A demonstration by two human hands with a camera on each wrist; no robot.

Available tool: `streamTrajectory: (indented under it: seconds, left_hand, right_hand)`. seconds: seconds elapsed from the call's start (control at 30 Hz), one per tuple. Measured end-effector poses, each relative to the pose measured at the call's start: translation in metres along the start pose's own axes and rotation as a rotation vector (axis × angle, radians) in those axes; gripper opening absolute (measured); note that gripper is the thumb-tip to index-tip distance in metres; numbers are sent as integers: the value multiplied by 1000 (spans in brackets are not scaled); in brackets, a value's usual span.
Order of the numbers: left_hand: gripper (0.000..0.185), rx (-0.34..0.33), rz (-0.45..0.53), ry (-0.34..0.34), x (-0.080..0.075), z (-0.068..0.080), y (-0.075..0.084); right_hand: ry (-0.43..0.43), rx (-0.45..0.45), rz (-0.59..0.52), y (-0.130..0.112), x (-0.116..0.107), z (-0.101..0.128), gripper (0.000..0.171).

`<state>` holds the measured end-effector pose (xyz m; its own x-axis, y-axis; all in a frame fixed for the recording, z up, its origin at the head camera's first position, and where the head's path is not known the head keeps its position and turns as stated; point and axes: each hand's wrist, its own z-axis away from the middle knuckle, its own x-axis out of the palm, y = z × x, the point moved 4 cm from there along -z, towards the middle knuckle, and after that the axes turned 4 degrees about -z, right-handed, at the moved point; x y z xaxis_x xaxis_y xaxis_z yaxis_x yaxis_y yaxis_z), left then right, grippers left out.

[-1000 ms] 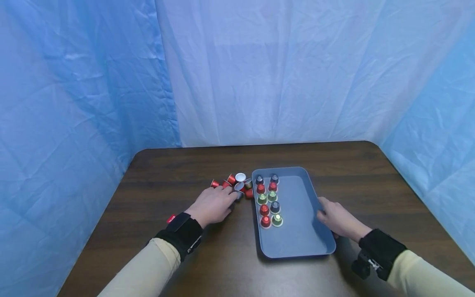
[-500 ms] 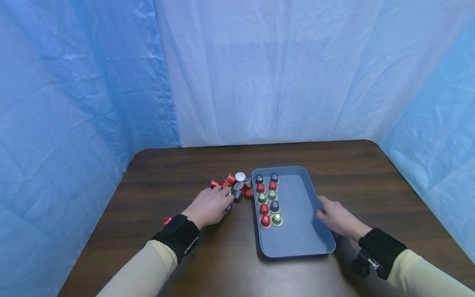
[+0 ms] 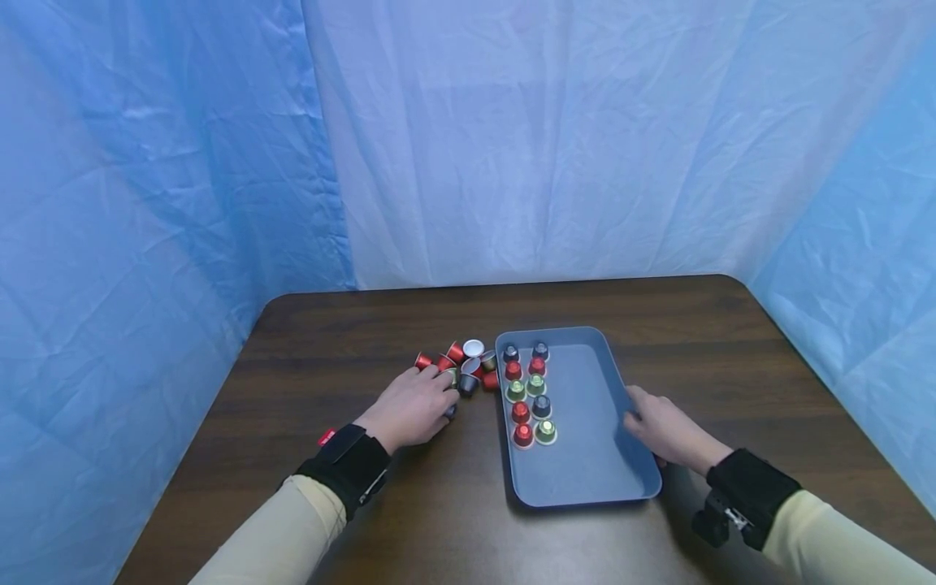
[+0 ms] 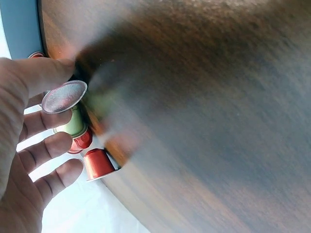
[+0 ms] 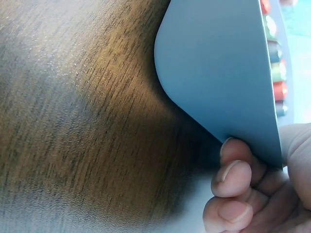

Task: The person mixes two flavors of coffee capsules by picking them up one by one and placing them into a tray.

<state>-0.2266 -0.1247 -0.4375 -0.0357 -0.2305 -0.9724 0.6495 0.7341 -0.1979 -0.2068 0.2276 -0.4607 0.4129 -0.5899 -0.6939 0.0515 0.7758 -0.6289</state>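
Note:
My left hand [image 3: 413, 406] is at the near side of a pile of coffee capsules. Its thumb and index finger pinch a dark capsule [image 4: 64, 97], whose silver lid faces the left wrist camera; the other fingers are spread and loosely bent. A green capsule [image 4: 75, 122] and a red capsule [image 4: 98, 164] lie by those fingers. My right hand [image 3: 669, 431] grips the right rim of a blue-grey tray [image 3: 592, 479], thumb over the edge and fingers curled below the wall [image 5: 218, 73]. Red, green and dark capsules stand lid-down in two columns at the tray's left.
Beside the tray's left wall lie several loose capsules, among them a dark one [image 3: 469, 383], a red one [image 3: 491, 380] and a white-lidded one [image 3: 473, 348]. The brown wooden table [image 3: 351, 325] has blue and white sheets [image 3: 556, 162] hanging around it.
The left hand has drawn back slightly left and nearer, with a dark capsule now showing under its fingers. The green capsule has come into sight. The right hand and tray have hardly moved.

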Motion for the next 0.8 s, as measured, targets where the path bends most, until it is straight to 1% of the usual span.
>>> streamTrajectory:
  seconds: [0.13, 0.23, 0.4, 0.63, 0.8]
  left_hand:
    - [43, -8, 12, 5, -1, 0, 0]
    - [45, -19, 42, -1, -1, 0, -1]
    - [42, -35, 89, -8, -5, 0, -1]
    - [35, -73, 156, 12, -10, 1, -3]
    - [34, -98, 201, 32, -16, 2, -5]
  right_hand:
    - [-3, -2, -4, -1, -1, 0, 57]
    - [-2, -6, -3, -1, -1, 0, 57]
    - [0, -8, 1, -2, -1, 0, 57]
    - [-2, -1, 3, -2, -1, 1, 58]
    - [-5, 3, 4, -2, 0, 0, 58]
